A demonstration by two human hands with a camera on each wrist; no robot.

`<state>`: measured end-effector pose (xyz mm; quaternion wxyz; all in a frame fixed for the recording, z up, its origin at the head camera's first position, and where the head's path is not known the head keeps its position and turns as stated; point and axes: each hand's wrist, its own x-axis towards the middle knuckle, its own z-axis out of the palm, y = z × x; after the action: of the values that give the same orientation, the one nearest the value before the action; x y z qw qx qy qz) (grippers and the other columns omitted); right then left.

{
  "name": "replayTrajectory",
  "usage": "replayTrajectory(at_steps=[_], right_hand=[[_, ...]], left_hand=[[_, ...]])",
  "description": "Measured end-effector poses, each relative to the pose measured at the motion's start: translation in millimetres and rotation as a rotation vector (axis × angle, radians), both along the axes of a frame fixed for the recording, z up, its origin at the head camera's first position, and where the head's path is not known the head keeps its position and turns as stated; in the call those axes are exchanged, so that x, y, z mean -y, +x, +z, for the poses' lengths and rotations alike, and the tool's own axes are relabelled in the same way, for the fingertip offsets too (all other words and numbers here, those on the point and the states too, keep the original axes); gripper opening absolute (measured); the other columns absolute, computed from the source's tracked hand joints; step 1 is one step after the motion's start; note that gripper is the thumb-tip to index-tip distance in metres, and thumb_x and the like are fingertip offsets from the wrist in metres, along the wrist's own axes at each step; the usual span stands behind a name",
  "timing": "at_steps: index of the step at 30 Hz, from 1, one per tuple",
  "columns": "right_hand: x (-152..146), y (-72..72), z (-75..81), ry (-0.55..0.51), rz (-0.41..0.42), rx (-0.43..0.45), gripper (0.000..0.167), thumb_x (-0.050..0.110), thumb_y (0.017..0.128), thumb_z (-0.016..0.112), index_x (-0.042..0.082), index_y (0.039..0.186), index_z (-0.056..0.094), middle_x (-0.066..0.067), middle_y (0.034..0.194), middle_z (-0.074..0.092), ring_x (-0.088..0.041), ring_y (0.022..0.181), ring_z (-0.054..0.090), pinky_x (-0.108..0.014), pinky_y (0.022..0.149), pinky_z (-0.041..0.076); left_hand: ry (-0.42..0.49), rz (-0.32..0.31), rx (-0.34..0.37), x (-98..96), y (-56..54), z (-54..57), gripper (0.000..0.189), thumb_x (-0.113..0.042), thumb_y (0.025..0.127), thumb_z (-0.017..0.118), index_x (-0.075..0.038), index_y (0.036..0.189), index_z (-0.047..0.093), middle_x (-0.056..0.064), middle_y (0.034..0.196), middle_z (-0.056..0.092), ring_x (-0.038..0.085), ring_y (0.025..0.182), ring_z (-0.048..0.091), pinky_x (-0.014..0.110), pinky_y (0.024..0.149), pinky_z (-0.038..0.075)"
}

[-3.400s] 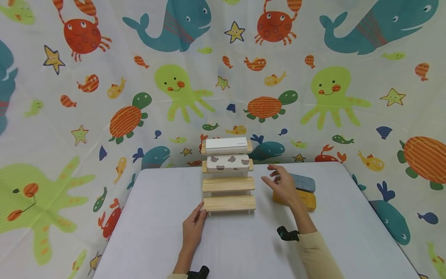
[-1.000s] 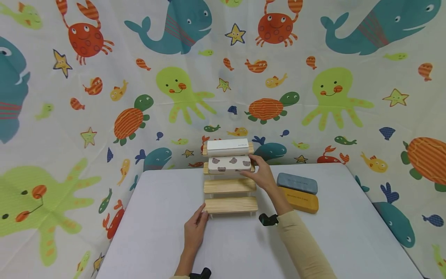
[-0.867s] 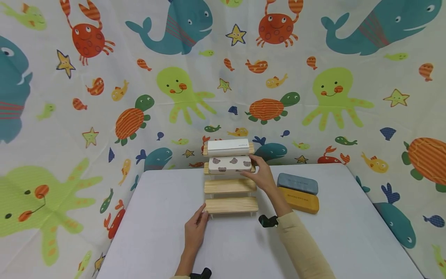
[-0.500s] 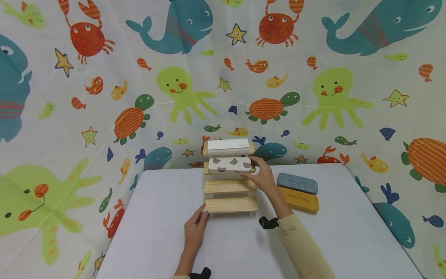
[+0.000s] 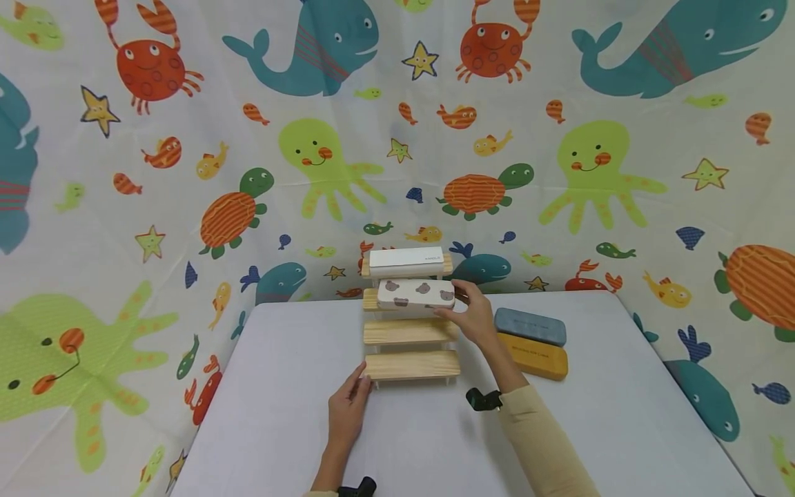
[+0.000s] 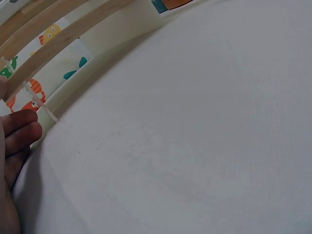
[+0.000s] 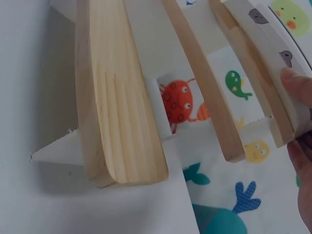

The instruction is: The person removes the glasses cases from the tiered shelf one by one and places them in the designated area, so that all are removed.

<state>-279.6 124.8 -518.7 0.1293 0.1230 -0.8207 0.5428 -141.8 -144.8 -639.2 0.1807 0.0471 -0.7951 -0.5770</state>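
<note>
The bear-print case is pinched by its right end in the right hand, the thumb laid along the near side and the fingers around the far side. Its left end is set over the second-highest plank, and its right end is carried past that plank's edge; whether any weight is borne by the wood cannot be told. Above and behind the right hand, a white case with small lettering is supported by the top plank. Below and to the left of the same hand, two bare pine planks are seen, the second-lowest plank and the lowest plank. The left end of the lowest plank is gripped in the left hand, with thumb and forefinger at its corner. To the right of the right hand, a blue-grey case and a mustard-yellow case are laid side by side on the white-covered table, the yellow one nearer the person. Beyond both hands, a sea-creature curtain is hung.
</note>
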Motion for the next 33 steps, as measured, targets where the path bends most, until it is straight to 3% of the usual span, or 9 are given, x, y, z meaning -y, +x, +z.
replayTrajectory(at_steps=[9, 17, 24, 33], right_hand=[[-3.7, 1.0, 3.1, 0.014, 0.011, 0.038, 0.077, 0.013, 0.077, 0.088, -0.004, 0.141, 0.049, -0.023, 0.14, 0.053, -0.038, 0.13, 0.054, -0.043, 0.109, 0.046], [-1.7, -3.3, 3.2, 0.059, 0.048, 0.107, 0.087, 0.023, 0.079, 0.087, 0.001, 0.149, 0.042, -0.02, 0.151, 0.046, -0.037, 0.14, 0.047, -0.047, 0.115, 0.04], [-0.5, -4.7, 3.3, 0.073, 0.058, 0.11, 0.088, 0.023, 0.079, 0.086, 0.002, 0.151, 0.04, -0.021, 0.153, 0.045, -0.037, 0.141, 0.046, -0.047, 0.115, 0.039], [-2.3, 2.0, 3.6, 0.066, 0.014, 0.081, 0.084, 0.021, 0.077, 0.088, 0.003, 0.148, 0.047, -0.019, 0.149, 0.05, -0.036, 0.137, 0.051, -0.042, 0.112, 0.043]], left_hand=[[0.022, 0.0, 0.0, 0.3, -1.5, -2.7, 0.035, -0.028, 0.098, 0.065, -0.022, 0.132, 0.066, 0.001, 0.094, 0.077, 0.009, 0.085, 0.072, 0.014, 0.074, 0.055], [0.019, 0.058, 0.036, -3.5, -4.3, -3.6, 0.034, -0.016, 0.097, 0.067, -0.016, 0.131, 0.067, 0.006, 0.093, 0.077, 0.015, 0.084, 0.073, 0.011, 0.072, 0.054], [0.023, 0.001, -0.019, 1.6, -3.5, -4.4, 0.034, -0.028, 0.098, 0.065, -0.022, 0.131, 0.067, -0.001, 0.091, 0.076, 0.001, 0.081, 0.069, 0.011, 0.072, 0.054], [-0.039, 0.015, 0.014, 1.0, -2.6, -2.4, 0.037, -0.034, 0.099, 0.063, -0.02, 0.133, 0.066, -0.002, 0.092, 0.077, 0.0, 0.082, 0.069, 0.016, 0.073, 0.056]])
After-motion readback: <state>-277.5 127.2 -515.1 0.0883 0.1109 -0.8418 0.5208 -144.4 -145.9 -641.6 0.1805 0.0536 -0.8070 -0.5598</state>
